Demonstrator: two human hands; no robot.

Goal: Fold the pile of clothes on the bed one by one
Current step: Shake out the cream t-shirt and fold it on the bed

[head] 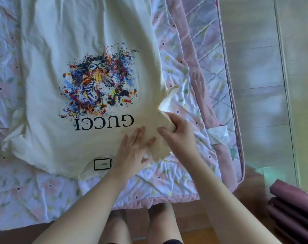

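A cream T-shirt (65, 41) with a colourful tiger print and black lettering lies spread face up on the bed, its collar and label toward me. My left hand (132, 152) presses flat with straight fingers on the shirt's near right shoulder. Just to its right, my right hand (178, 134) grips the bunched right sleeve, which is lifted and crumpled beside the shirt's body. The left sleeve lies folded under at the far left edge.
The bed has a floral quilt (44, 194) over a pink-edged mattress (225, 106), whose right edge runs down the picture. Pale floor lies beyond it. Dark maroon folded fabric (294, 206) sits at the lower right. My bare legs stand at the bed's near edge.
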